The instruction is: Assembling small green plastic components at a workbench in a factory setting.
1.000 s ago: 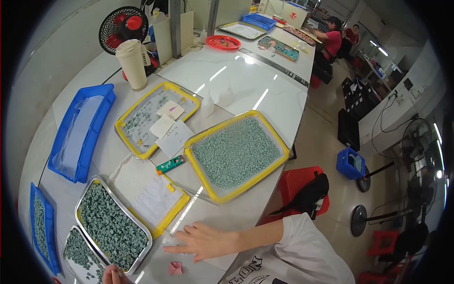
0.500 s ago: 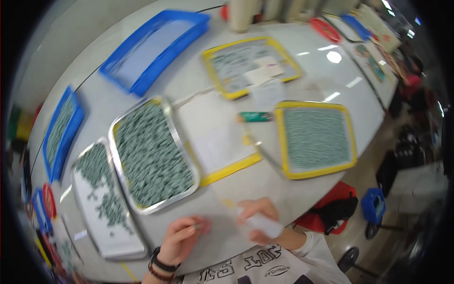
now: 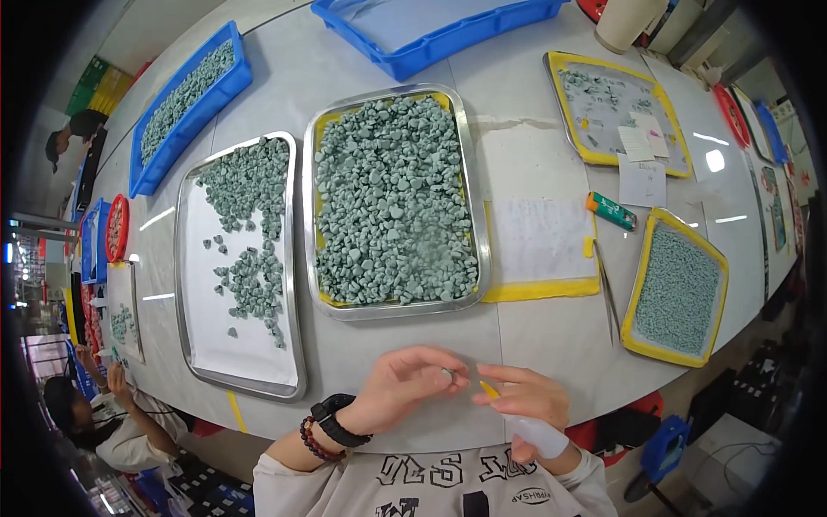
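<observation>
My left hand (image 3: pixel 413 381) pinches a small grey-green stone (image 3: pixel 447 374) between thumb and fingertips, just in front of my body at the table's near edge. In my right hand (image 3: pixel 532 398) is a white squeeze bottle (image 3: pixel 543 437), its body partly covered by the palm. The bottle's yellow tip (image 3: pixel 490 389) points toward the stone, with a small gap between them. Beyond my hands lies a metal tray (image 3: pixel 479 258) full of similar green stones (image 3: pixel 392 207). To its left, a second metal tray (image 3: pixel 300 345) holds scattered darker green stones (image 3: pixel 254 280) on white paper.
Right of the trays lie a yellow-edged paper sheet (image 3: pixel 543 250), tweezers (image 3: pixel 608 297), a green-and-orange tube (image 3: pixel 612 211) and yellow-rimmed trays (image 3: pixel 633 340) of small stones. Blue bins (image 3: pixel 233 82) stand farther back. At far left, another person (image 3: pixel 129 422) works at the table.
The view has turned left, so the trays appear farther right. My hands have come closer together, with the bottle's tip now near the stone in my left hand.
</observation>
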The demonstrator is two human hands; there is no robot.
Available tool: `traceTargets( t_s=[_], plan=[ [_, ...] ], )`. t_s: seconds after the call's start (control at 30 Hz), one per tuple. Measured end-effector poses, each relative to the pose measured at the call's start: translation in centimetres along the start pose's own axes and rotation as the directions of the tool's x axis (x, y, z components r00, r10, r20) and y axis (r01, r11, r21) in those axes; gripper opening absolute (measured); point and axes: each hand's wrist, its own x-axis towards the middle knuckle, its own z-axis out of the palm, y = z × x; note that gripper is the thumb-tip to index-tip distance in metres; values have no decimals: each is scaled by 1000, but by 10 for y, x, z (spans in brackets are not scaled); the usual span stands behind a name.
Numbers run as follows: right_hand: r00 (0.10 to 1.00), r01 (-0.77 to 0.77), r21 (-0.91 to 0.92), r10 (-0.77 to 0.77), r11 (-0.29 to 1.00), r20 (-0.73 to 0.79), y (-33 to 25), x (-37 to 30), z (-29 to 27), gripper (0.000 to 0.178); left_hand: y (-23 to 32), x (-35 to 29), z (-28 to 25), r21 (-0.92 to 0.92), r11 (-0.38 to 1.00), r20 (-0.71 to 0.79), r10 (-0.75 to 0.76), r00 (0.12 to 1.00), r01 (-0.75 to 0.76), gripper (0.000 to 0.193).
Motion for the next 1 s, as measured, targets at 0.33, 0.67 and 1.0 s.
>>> traceTargets(
  t_s=[0.33, 0.67, 1.0],
  plan=[
    [998, -46, -51, 47, 998, 33, -5, 5, 0, 63, -5, -1, 8, 210, 975, -94, 93, 991, -72, 29],
    [997, -77, -123, 79, 989, 8, -4, 2, 2, 54, -10, 1, 8, 291, 948, -76, 157, 985, -128, 25],
    [997, -73, -175, 74, 982, 2, -3, 1, 5, 47, -9, 2, 9, 292, 946, -81, 170, 982, -140, 24]
  ],
)
